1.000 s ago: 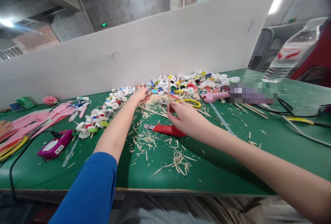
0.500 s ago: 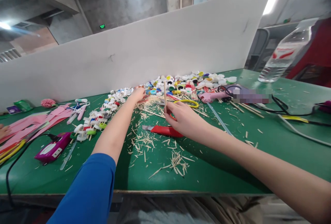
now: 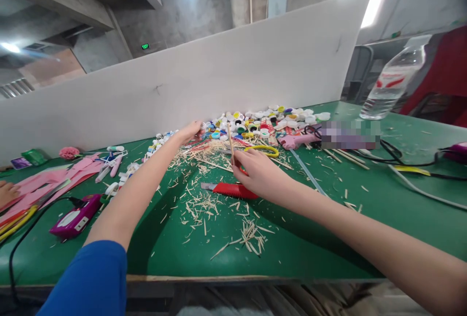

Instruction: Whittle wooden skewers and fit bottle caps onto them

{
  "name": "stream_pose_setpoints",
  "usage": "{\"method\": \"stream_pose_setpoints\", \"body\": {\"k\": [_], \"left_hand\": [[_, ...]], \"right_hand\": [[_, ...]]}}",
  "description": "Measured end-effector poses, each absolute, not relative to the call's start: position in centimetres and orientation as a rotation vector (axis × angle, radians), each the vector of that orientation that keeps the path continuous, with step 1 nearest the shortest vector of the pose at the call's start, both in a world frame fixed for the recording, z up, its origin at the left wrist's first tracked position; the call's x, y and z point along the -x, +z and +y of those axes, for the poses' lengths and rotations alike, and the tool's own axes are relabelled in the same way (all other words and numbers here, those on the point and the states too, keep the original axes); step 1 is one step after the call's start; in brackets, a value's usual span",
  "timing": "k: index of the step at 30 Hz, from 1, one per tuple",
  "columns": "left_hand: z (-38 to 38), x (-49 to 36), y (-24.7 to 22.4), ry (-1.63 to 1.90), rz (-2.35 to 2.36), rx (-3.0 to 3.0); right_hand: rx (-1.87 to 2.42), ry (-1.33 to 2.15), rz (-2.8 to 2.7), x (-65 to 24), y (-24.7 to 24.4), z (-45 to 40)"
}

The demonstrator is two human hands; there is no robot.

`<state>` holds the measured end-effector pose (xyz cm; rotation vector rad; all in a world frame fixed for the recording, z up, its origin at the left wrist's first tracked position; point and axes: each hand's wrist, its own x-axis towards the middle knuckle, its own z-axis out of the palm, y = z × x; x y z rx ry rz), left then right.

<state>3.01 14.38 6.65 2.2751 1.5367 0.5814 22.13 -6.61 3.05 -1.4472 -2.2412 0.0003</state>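
My right hand (image 3: 251, 167) pinches a thin wooden stick (image 3: 230, 138) upright between thumb and fingers, just above a red utility knife (image 3: 233, 190) with its blade out. My left hand (image 3: 192, 132) is stretched to the far side of the table, fingers curled, beside a heap of coloured bottle caps (image 3: 221, 123). What its fingers hold, if anything, is hidden. Yellow-handled scissors (image 3: 272, 150) lie behind my right hand. Wood shavings (image 3: 202, 209) are scattered below and between both hands.
A pink glue gun (image 3: 294, 140) with black cables lies to the right, near a water bottle (image 3: 392, 82). On the left are a purple power socket (image 3: 76, 216), pink paper (image 3: 78, 167) and another person's hand (image 3: 8, 193). A white panel (image 3: 109, 106) stands behind.
My left hand has come up a little and slightly left at the cap heap, its forearm swinging left. My right hand keeps the stick in nearly the same place. The view has tilted slightly.
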Motion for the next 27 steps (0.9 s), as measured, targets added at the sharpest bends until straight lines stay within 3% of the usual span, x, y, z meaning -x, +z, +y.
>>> {"method": "stream_pose_setpoints", "body": {"k": [6, 12, 27], "left_hand": [[6.6, -2.2, 8.0, 0.318, 1.129, -2.194], [-0.1, -2.0, 7.7, 0.015, 1.142, -2.38], [-1.7, 1.3, 5.3, 0.042, 1.065, -2.412]], "right_hand": [[1.492, -0.009, -2.232, -22.1, 3.3, -6.6], [1.552, 0.014, -2.244, -22.6, 3.3, -6.1], [1.688, 0.097, -2.478, -23.9, 2.9, -5.1]]}}
